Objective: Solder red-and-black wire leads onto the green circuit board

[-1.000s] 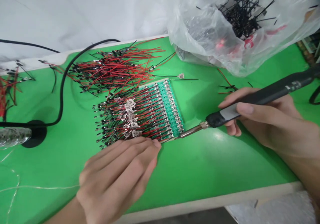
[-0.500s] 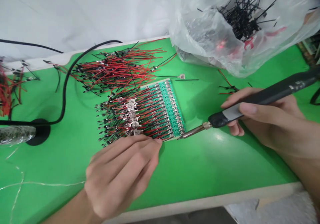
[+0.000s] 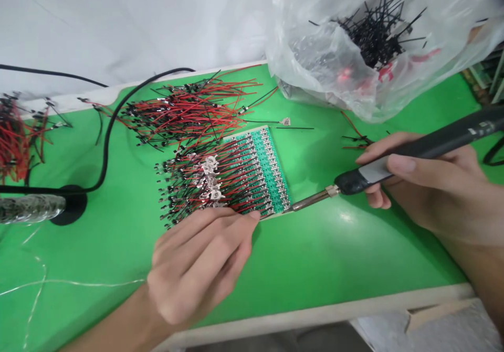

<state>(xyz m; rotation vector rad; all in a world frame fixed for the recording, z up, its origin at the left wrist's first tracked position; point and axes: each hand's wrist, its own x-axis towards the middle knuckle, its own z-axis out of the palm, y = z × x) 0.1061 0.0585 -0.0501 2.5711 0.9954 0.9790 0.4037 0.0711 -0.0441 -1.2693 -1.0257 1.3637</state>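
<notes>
Gripping the soldering iron pen-style, the right hand is wrapping thumb and fingers around the black handle. The metal tip is pointing left and meeting the near right corner of the green circuit board. The left hand is lying with its fingers pressed together, fingertips touching the near edge of that board where the red and black wires are running off to the left. The thumb is hiding underneath, so I honestly can't tell if it's pinching a wire or just pressing down.

The board is sitting mid-table, about halfway between the two hands. Just behind it a loose wire pile is sprawling. A crumpled plastic bag is slumping at the back right with black bits inside, too blurry to name. A black cable is curving down to a round base at the left, where something shiny is getting cut off by the frame edge. Thin solder wire is trailing across the near left.

Everything is resting on a glossy green table with a pale edge, and a white sheet is covering the background.
</notes>
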